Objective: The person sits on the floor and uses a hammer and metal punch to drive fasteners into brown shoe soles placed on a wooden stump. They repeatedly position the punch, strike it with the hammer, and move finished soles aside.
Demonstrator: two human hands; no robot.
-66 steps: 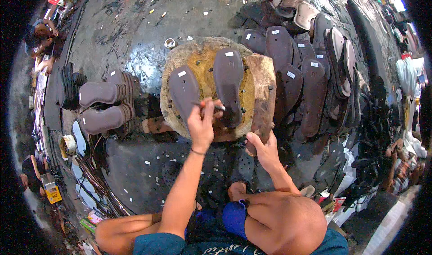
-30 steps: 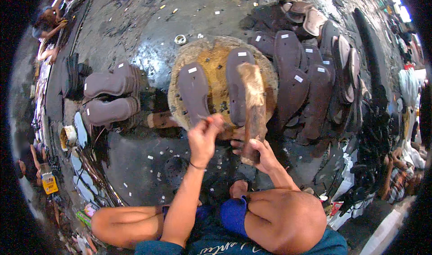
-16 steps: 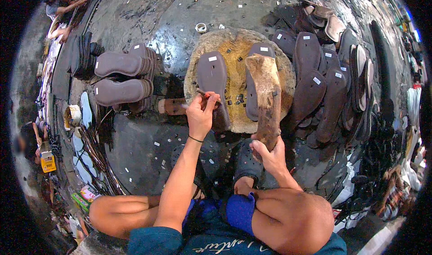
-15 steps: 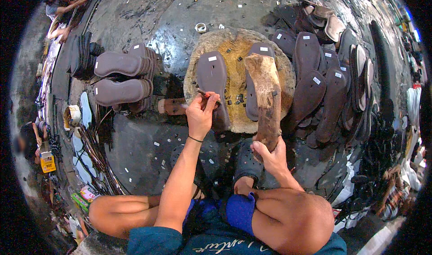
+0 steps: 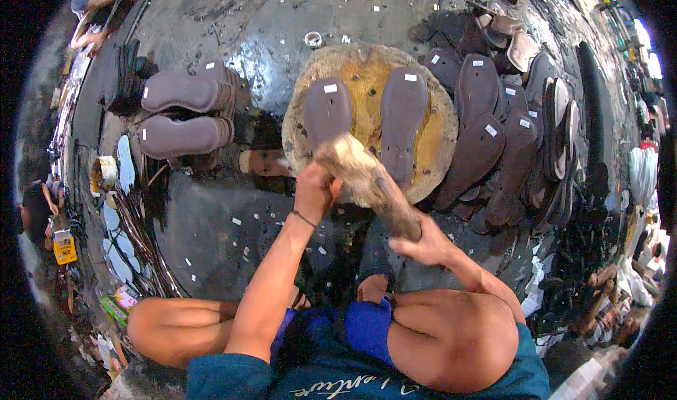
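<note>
My right hand (image 5: 427, 241) grips the handle of a rough wooden mallet (image 5: 352, 161), its pale worn head swung over to my left hand. My left hand (image 5: 314, 194) is closed at the lower part of a brown shoe sole (image 5: 328, 114). The mallet head covers what its fingers hold; half a second ago a small dark punch-like tool with a red part showed there. A second brown sole (image 5: 403, 118) lies alongside, with nothing touching it. Both soles carry a small white label and rest on a round, worn wooden block (image 5: 367, 82).
Stacked brown soles (image 5: 187, 133) lie left of the block; a bigger heap of soles (image 5: 479, 149) lies close on its right. A small white ring-shaped container (image 5: 313, 39) stands beyond. Long dark strips (image 5: 144, 248) lie at left. Another person's arm (image 5: 106, 5) shows at far left.
The mallet has swung left and down from above the right sole to my left hand, covering its fingers. Dark scraps seen on the block between the soles no longer show.
</note>
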